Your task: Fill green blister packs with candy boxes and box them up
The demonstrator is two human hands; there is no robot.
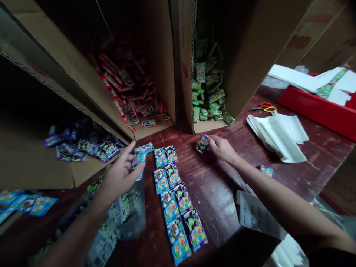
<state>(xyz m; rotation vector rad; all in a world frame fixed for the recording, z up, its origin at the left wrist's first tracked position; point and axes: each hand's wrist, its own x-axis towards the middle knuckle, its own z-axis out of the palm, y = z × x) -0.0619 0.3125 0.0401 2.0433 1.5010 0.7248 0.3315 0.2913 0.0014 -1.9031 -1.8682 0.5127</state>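
My left hand (121,168) is at the left of the table, its index finger stretched out and its thumb across a blue candy packet (141,158) that it holds. Another blue packet (148,147) is just beyond that one. In front of the green-packet box, my right hand (222,148) pinches a small purple packet (202,144) by its edge. Between the hands, two columns lie side by side on the dark red table (219,207): blue packets (170,205) on the left and purple packets (183,198) on the right.
Open cardboard boxes hold purple packets (102,150), red packets (148,123) and green packets (214,107). A clear plastic tub (139,218) stands under my left forearm. To the right are scissors (263,107), white wrappers (280,137), a red tray (314,109) and a stray purple packet (266,171).
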